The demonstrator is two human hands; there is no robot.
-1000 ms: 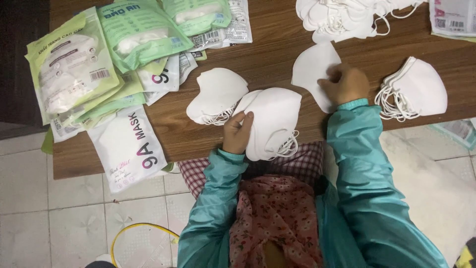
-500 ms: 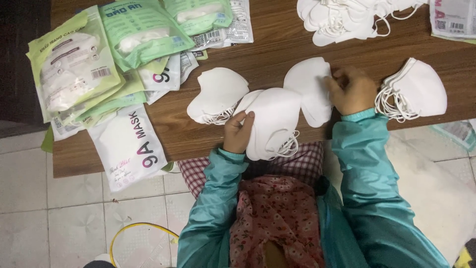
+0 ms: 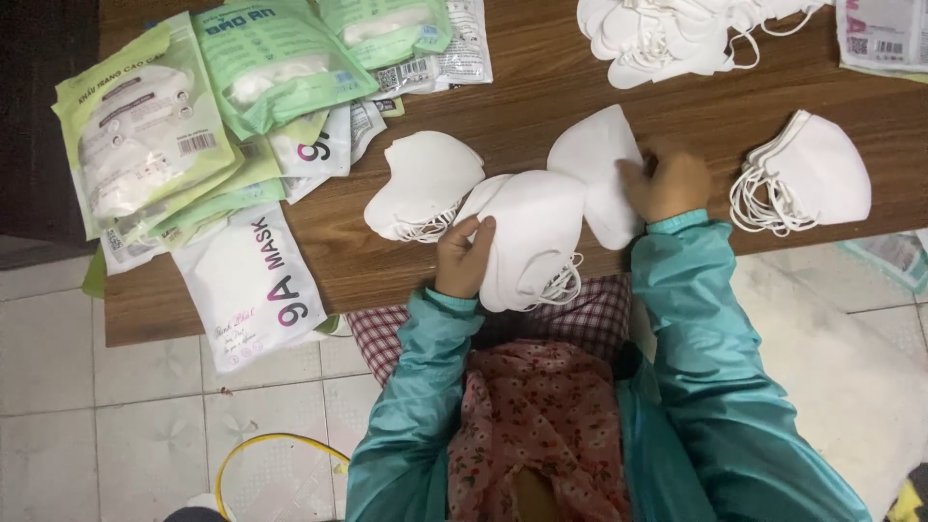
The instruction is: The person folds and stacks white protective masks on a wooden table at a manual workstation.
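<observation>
Gathering is the step judged to be in hand: a single white folded cloth face mask (image 3: 594, 169) is held flat on the brown wooden desk (image 3: 541, 87) by the right hand (image 3: 667, 184), whose grip is closed on the mask's right edge. Just beside it, touching its lower left edge, a white stack of like masks with elastic ear loops (image 3: 532, 242) is clasped by the left hand (image 3: 466, 256), fingers curled round the stack's left side at the desk's near edge. For the next move, the single mask would need to be brought over and squared onto the held stack, loops kept to one side. A second white pile of masks (image 3: 420, 184) lies left of the stack, another (image 3: 807, 174) to the right. Green and white plastic mask pouches (image 3: 193, 145) are spread at the desk's left end.
</observation>
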